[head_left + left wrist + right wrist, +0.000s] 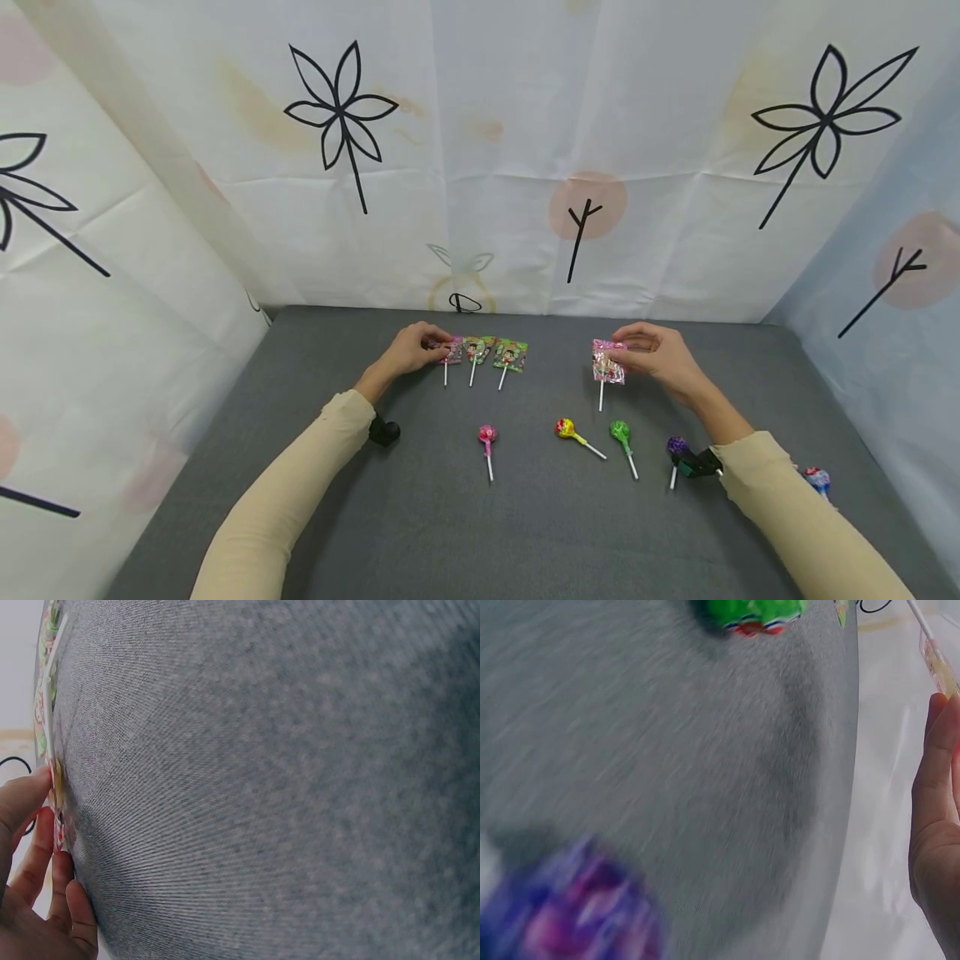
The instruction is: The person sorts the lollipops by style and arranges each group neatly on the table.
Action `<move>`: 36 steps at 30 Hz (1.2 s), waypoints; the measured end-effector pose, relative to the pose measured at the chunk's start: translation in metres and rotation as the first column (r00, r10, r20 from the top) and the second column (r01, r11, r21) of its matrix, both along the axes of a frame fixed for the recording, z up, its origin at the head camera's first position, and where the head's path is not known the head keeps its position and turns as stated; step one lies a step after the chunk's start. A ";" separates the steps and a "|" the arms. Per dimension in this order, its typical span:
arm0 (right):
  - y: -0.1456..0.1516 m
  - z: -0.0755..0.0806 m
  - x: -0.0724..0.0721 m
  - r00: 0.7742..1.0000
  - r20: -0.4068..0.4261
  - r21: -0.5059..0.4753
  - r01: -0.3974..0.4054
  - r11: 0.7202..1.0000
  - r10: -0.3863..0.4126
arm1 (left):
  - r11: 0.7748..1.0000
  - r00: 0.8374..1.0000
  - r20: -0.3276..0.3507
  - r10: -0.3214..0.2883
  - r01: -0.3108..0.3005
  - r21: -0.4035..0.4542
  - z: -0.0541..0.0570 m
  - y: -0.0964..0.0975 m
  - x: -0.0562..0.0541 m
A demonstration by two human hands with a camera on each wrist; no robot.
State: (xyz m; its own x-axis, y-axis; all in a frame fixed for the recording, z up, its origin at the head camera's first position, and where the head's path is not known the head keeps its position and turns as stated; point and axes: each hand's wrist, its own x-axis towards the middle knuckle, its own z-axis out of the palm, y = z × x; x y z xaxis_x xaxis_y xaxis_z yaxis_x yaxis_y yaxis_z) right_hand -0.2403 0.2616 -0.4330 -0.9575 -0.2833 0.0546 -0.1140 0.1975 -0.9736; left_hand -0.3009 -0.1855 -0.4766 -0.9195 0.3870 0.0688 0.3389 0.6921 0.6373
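Note:
At the far left of the table, my left hand (412,348) has its thumb and fingertips at the edge of a lollipop in a flat pink wrapper (453,352). That lollipop lies in a row beside two lollipops in green wrappers, the middle one (476,348) and the right one (511,355). Farther right, my right hand (651,357) pinches another flat lollipop in a shiny pink wrapper (608,372) between thumb and fingers, its white stick pointing down toward me. In the right wrist view, only part of this lollipop (939,667) shows past the fingers.
Nearer me lie round lollipops: pink (487,434), yellow-red (565,428), green (619,431) and purple (677,446). A blue-red one (817,479) is partly behind my right sleeve. The grey table (465,542) meets a printed white curtain (510,250) at the back.

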 end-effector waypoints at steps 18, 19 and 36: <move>-0.056 -0.021 -0.036 0.993 0.096 -0.031 -0.061 0.998 0.063 | 1.000 1.000 0.015 0.007 -0.007 -0.003 0.002 0.000 0.002; -0.058 -0.023 -0.038 0.992 0.105 -0.036 -0.061 0.997 0.065 | 1.000 1.000 0.015 0.008 -0.008 -0.004 0.002 0.000 0.002; -0.084 -0.035 -0.056 0.976 0.202 -0.023 -0.077 0.997 0.080 | 1.000 1.000 0.016 0.008 -0.008 -0.004 0.003 0.000 0.001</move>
